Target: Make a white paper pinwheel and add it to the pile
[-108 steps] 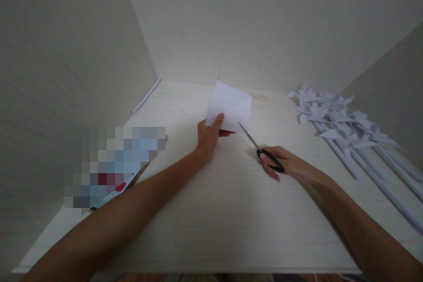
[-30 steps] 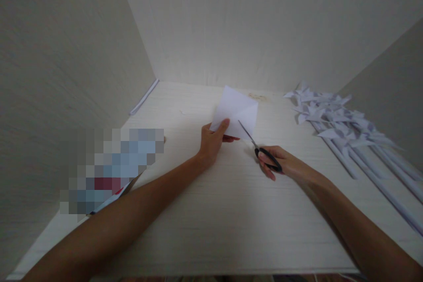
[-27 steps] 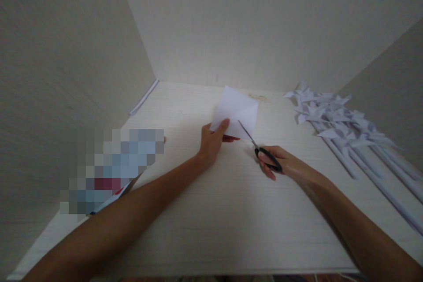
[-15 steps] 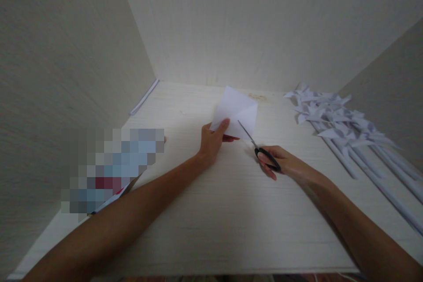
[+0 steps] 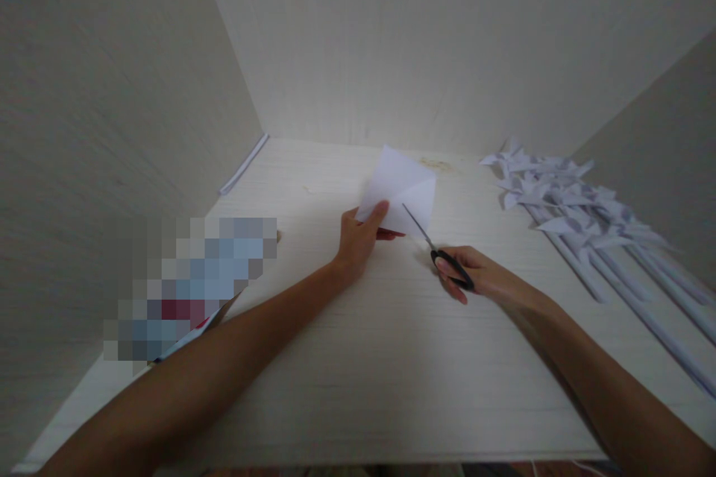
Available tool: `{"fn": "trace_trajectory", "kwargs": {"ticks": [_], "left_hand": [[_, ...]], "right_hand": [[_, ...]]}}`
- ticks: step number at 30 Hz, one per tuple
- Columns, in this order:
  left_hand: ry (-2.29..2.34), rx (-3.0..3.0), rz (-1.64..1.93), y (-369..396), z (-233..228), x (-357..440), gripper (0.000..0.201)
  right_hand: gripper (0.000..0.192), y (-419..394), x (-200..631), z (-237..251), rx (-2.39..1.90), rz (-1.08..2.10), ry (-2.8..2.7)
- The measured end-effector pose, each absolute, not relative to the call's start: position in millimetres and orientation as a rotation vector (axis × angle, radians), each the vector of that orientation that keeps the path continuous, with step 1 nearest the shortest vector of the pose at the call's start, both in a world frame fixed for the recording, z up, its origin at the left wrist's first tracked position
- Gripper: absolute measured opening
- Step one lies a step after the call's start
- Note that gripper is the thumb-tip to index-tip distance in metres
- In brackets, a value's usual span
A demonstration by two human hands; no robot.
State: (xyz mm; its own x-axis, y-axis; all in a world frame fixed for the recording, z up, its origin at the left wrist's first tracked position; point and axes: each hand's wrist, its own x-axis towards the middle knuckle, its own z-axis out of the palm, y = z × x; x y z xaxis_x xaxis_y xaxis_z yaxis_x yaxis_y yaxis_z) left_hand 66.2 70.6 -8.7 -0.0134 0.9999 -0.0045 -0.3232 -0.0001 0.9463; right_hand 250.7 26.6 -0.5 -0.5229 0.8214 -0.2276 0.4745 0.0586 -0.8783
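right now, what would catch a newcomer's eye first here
The creased white paper square, pinched up off the table at mid-scene by the left hand. Next, the black-handled scissors in the right hand, blades at the paper's lower edge. Far right lies a heap of white paper pinwheels.

A plain craft corner, boxed in by pale panels. Finished paper pinwheels lie piled on the light wooden worktop.

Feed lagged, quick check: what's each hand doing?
Left hand: closed, holding the white paper square.
Right hand: closed, holding the scissors.
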Motion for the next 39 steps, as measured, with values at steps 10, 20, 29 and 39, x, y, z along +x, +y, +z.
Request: {"fn": "trace_trajectory", "kwargs": {"ticks": [10, 20, 29, 39], "left_hand": [[0.996, 0.973, 1.347, 70.3, -8.2, 66.0, 0.033], [1.003, 0.927, 1.372, 71.9, -8.8, 65.8, 0.032], [1.024, 0.910, 1.464, 78.5, -10.3, 60.3, 0.027], [0.999, 0.974, 1.350, 75.4, -7.3, 63.9, 0.023]], "right_hand": [[0.047, 26.0, 250.0, 1.4, -1.301, 1.437, -2.028], [0.044, 26.2, 250.2, -1.9, -1.302, 1.444, -1.992], [0.046, 27.0, 251.5, -5.0, -1.316, 1.454, -1.958], [0.044, 27.7, 250.1, -6.1, -1.298, 1.461, -1.889]]}}
